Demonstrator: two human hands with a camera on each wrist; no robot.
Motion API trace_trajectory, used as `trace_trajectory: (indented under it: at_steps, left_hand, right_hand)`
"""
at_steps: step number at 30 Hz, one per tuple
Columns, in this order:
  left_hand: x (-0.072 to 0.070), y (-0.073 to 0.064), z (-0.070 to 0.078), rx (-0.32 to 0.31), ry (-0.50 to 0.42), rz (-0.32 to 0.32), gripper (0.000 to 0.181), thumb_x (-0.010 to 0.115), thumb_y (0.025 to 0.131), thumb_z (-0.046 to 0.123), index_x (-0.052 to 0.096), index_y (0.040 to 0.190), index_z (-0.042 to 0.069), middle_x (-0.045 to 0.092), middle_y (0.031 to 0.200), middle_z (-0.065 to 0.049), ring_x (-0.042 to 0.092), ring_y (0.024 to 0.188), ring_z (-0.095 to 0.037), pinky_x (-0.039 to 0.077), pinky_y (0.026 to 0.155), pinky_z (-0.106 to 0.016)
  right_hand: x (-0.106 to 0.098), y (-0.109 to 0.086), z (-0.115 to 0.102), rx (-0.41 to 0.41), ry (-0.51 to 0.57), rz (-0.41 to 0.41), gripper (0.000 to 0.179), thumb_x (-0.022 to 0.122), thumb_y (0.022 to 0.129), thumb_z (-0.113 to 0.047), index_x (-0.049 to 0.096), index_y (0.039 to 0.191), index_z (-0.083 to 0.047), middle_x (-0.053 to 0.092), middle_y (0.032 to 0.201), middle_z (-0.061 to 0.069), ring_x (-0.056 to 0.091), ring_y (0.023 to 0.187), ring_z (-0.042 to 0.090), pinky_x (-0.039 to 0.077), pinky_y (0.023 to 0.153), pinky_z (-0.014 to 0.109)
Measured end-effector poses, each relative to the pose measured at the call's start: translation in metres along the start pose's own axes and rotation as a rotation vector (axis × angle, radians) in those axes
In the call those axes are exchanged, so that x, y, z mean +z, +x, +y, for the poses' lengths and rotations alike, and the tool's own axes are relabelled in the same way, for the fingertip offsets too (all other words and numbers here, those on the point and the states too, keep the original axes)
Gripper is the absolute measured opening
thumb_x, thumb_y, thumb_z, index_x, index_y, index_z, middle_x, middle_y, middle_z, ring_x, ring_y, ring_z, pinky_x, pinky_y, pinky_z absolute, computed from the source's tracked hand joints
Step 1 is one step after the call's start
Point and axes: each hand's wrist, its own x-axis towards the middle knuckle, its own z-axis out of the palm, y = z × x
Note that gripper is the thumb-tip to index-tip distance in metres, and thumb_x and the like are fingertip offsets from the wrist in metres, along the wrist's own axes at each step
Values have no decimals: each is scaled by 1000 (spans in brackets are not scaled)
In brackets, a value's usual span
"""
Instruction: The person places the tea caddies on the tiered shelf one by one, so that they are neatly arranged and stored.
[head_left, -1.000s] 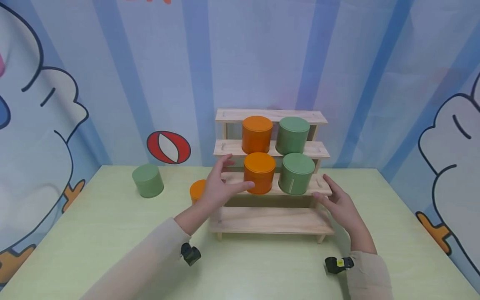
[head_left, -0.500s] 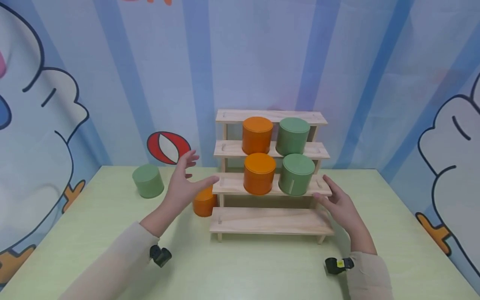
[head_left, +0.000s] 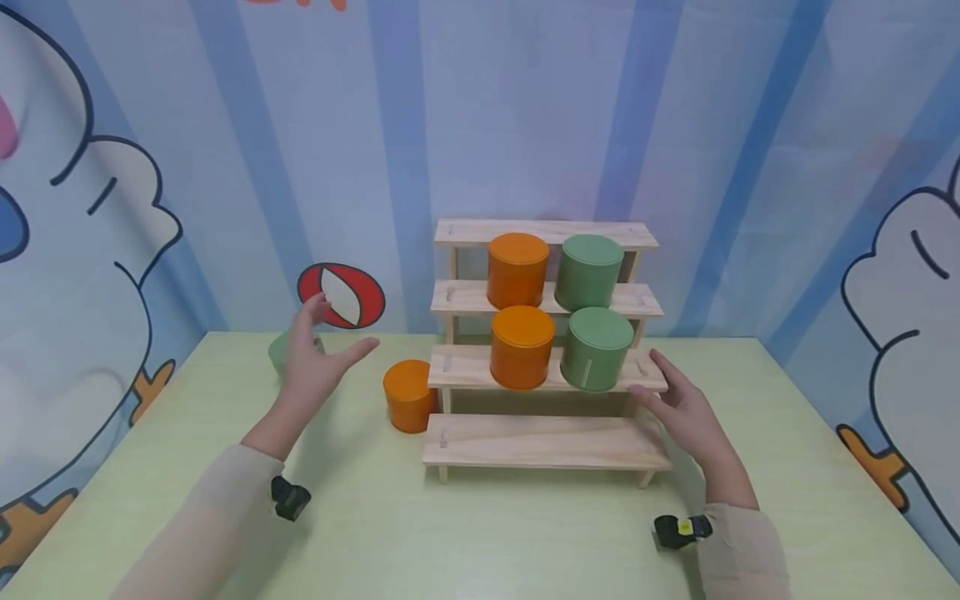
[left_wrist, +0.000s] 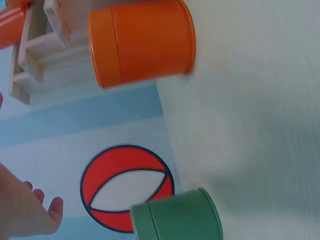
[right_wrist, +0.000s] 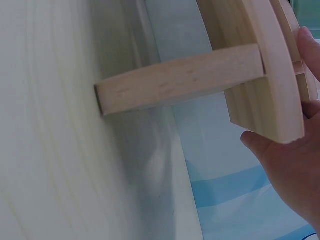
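My left hand (head_left: 306, 367) hovers with fingers and thumb spread, holding nothing. In the head view it partly hides a green lidded canister (head_left: 277, 353) at the table's back left; the left wrist view shows that green canister (left_wrist: 180, 220) more fully. An orange canister (head_left: 409, 397) stands on the table against the left end of a stepped wooden display rack (head_left: 547, 442). My right hand (head_left: 686, 408) grips the right end of the rack's second tier from the bottom, thumb at its front edge. On that tier are an orange canister (head_left: 522, 350) and a green canister (head_left: 596, 350).
The third tier bears another orange canister (head_left: 517, 271) and another green canister (head_left: 588, 273), side by side. Behind the pale table (head_left: 480, 533) hangs a blue striped backdrop (head_left: 510, 108) with printed cartoon figures and a red ball print (head_left: 367, 292).
My left hand has moved left from beside the second tier's orange canister, past the orange one on the table, to the green canister at the left. The right hand stays on the rack.
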Motion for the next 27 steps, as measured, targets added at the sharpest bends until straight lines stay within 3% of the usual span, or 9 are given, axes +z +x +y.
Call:
trace_trajectory:
  at_steps: [10,17,27]
  left_hand:
    - [-18,14,-28,-51,122,83,88,76,83,33,25,151,12,35,149,-12,30,135,-30,32,107,-57]
    - [-25,20,-35,-115,138,114,89,75,84,32,21,153,15,32,151,-11,28,138,-30,31,109,-56]
    - [-35,28,-54,-201,116,110,95,73,84,41,14,155,18,24,156,-9,22,142,-29,29,110,-57]
  right_hand:
    - [0,1,2,-7,5,3,78,55,98,-36,7,156,-13,22,156,23,35,135,44,37,105,55]
    - [-1,1,1,-2,12,2,79,56,98,-37,7,156,-14,21,156,22,34,136,44,36,106,55]
    - [-1,1,2,-5,12,-3,79,55,98,-36,6,156,-13,19,157,22,33,137,44,36,106,54]
